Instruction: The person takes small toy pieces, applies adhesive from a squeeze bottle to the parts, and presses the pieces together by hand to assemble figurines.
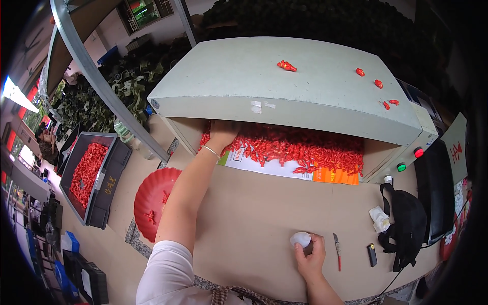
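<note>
My left hand (223, 133) reaches into the open front of a pale grey box-like cabinet (284, 109), at its left end. It is at the heap of small red pieces (284, 147), which look like little moulded figures; its fingers are lost in the shadow under the top. The heap lies on a printed white and orange sheet (244, 163). Near the table's front edge, my right hand (311, 255) is closed around a small whitish, rounded thing (300, 239), its kind unclear. A red scalloped bowl (147, 195) with a few red pieces sits beside my left forearm.
A grey crate (104, 190) of red pieces stands at the left. A craft knife (337, 251), a black lighter-like object (372, 255), a crumpled tissue (379, 219) and a black bag (408, 218) lie at right. Several red figures (287, 66) rest on the cabinet. A metal post (101, 76) rises at left.
</note>
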`<state>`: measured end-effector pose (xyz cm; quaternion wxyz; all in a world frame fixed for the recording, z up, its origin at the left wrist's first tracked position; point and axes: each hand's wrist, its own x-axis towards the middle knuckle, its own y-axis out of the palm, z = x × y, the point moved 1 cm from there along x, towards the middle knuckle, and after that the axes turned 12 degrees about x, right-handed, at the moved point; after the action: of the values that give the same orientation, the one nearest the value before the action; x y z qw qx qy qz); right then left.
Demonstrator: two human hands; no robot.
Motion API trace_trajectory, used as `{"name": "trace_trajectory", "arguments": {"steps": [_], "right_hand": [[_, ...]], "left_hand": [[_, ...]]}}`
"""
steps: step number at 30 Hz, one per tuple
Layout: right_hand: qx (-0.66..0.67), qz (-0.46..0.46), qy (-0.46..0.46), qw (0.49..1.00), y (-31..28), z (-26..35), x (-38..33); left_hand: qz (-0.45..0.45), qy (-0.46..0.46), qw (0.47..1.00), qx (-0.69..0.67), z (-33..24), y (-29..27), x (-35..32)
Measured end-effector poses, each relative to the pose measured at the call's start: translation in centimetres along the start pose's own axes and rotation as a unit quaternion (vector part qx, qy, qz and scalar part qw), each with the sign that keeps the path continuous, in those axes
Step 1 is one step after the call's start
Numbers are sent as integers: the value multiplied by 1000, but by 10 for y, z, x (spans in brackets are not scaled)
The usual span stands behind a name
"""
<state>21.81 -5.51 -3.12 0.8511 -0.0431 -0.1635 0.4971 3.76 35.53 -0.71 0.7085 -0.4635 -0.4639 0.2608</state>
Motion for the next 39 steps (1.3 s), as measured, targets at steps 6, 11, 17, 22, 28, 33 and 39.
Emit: {"name": "trace_trajectory", "arguments": {"steps": [6,11,17,22,28,33,39], "right_hand": [[-2,2,-2,1000,1,-2,-1],[-4,-3,-1,1000,2,-1,-1],[13,1,-6,1000,4,-3,-2],[-5,-1,6,1000,0,-1,-1],[3,-2,4,1000,2,-1,-2],[-5,-2,2,1000,3,-3,-2],[-14,3,-3,1000,1,-1,-1]], "left_hand": [[42,2,998,-39,16,8,-8],[50,-52,997,-32,15,1,-26],[27,53,989,-134,26,-8,-27],[107,-18,994,-29,28,-79,-49],[205,-27,977,57,49,-36,-85],[85,-24,995,-44,52,-26,-70],[124,-41,988,-82,28,-60,-77]]}}
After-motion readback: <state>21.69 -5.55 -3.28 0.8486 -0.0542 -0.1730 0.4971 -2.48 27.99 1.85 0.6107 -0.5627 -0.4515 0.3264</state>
